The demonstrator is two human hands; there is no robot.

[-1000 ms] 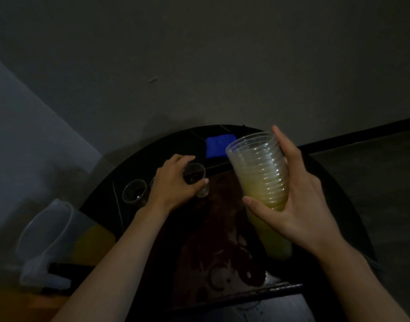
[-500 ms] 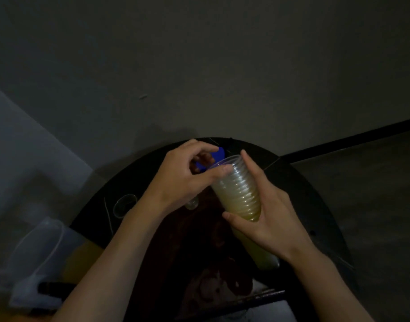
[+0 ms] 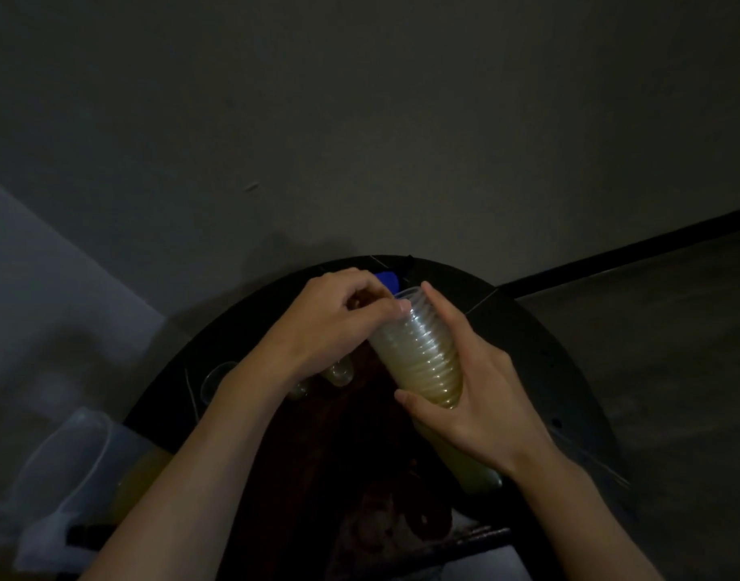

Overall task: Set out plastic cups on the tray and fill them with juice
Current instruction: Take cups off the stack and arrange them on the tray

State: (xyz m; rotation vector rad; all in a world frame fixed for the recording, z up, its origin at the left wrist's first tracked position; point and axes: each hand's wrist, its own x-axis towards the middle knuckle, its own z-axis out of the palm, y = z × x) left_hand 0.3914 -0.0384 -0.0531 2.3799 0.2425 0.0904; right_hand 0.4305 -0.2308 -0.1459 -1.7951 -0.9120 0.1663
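Observation:
My right hand (image 3: pixel 473 392) holds a tilted stack of clear ribbed plastic cups (image 3: pixel 423 354) over a dark round tray (image 3: pixel 548 371). The fingertips of my left hand (image 3: pixel 330 329) pinch the rim of the stack's top cup. Three single clear cups stand on the tray's far left part: one (image 3: pixel 215 381) in the open, another (image 3: pixel 339 373) and a third (image 3: pixel 299 390) partly hidden under my left hand. A clear jug of yellow juice (image 3: pixel 87 475) stands off the tray at lower left.
A blue object (image 3: pixel 388 280) lies at the tray's far edge, mostly hidden behind my left hand. Grey wall fills the view beyond the tray, with a dark skirting strip (image 3: pixel 632 257) at right. The scene is dim.
My left hand left the single cup on the tray and came up to the rim of the stack. My right hand brought the stack lower and to the left.

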